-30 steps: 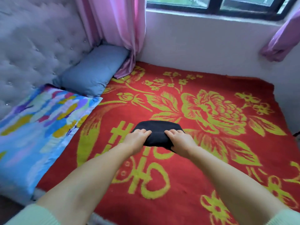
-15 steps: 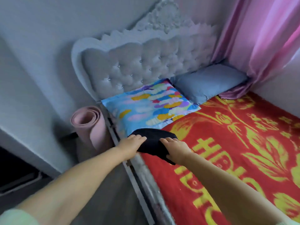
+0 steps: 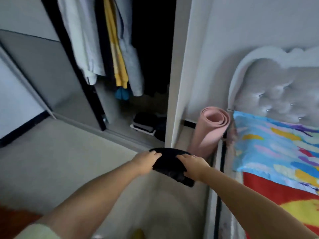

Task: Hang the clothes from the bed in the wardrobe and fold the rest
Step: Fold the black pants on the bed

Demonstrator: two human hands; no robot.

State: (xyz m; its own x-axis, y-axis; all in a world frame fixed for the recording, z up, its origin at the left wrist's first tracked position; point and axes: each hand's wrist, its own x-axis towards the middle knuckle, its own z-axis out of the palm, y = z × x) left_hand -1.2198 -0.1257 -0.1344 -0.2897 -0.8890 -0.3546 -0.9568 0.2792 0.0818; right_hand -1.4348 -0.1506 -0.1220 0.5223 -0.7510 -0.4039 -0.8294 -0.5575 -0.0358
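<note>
Dim indoor light, motion blur throughout, dark wardrobe [image 3: 151, 49] interior, wide-angle bending

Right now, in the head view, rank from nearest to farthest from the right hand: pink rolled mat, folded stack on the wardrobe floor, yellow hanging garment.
From the right hand:
1. Pink rolled mat, just beyond, beside the bed.
2. Folded stack, low inside the wardrobe.
3. Yellow hanging garment, high up, left.
</note>
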